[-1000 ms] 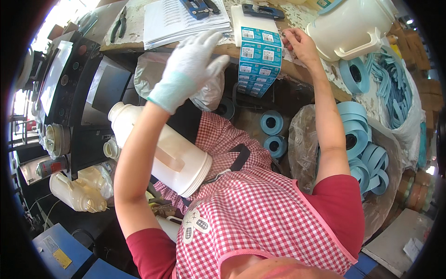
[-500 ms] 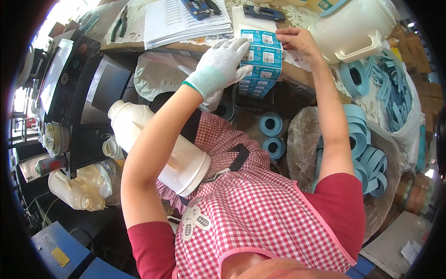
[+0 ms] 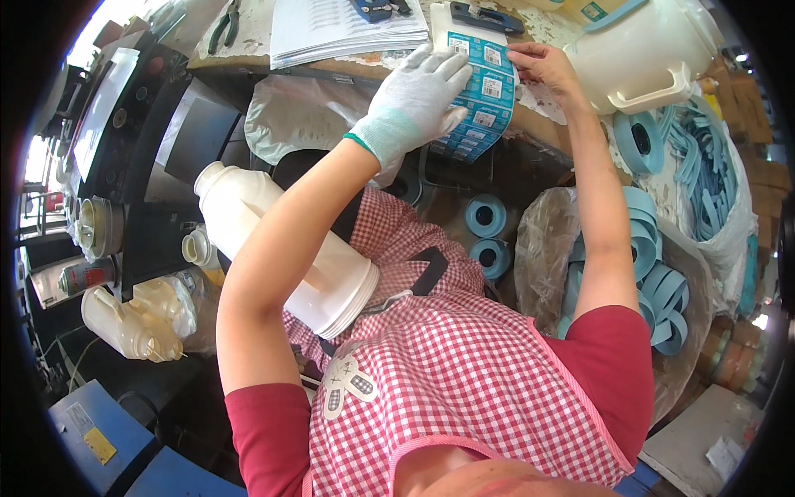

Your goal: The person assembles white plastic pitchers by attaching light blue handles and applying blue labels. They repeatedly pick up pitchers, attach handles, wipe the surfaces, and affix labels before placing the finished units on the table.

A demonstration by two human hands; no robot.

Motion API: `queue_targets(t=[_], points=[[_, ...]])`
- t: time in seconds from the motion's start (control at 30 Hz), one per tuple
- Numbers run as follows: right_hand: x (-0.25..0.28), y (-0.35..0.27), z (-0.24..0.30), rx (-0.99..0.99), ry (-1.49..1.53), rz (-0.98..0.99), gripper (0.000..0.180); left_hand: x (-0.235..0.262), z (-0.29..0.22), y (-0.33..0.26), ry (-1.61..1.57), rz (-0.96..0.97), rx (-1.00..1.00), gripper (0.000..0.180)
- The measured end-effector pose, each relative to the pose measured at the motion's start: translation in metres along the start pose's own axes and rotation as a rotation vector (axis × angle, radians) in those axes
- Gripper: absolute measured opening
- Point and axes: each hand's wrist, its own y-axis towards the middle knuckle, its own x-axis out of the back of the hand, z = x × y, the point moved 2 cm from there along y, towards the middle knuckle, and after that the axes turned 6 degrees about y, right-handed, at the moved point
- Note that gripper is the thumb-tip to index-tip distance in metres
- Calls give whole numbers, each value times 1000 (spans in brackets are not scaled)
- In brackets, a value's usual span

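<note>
- At the front edge of the table (image 3: 534,132), the blue-and-white label strip (image 3: 484,99) drapes over, its upper end on the tabletop just beside a dark blue tool (image 3: 487,17).
- The left hand (image 3: 416,97), gloved, is open and flat, fingers along the strip's left side; light, even pressure there would probably stop the strip sliding off the edge.
- The right hand (image 3: 546,69), bare, has thumb and forefinger at the strip's right edge; I cannot tell whether they pinch a label.
- Bare fingertips seem better suited to lifting a corner; a slow, shallow pull should avoid curling or tearing.
- The white container (image 3: 240,201) lies tilted across the lap, so steady legs would help.
</note>
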Motion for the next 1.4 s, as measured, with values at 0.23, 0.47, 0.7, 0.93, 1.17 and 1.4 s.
queue_targets(t=[0.23,0.47,0.7,0.93,1.17,1.4], points=[[-27,-26,6,160,117,-179,25,-7,6,-15,-146,42,37,61],[-81,-169,35,1316,-985,-321,17,127,68,-93,-254,-2,274,26],[-207,-247,70,475,112,623,33,129,65,-300,-789,-315,905,26],[-295,-254,35,-241,281,913,36,96,56,-348,-1000,-844,1035,25],[-314,-273,25,-147,199,894,37,119,48,-353,-812,-783,922,23],[-315,-273,25,-126,140,863,38,114,49,-349,-855,-802,981,27]])
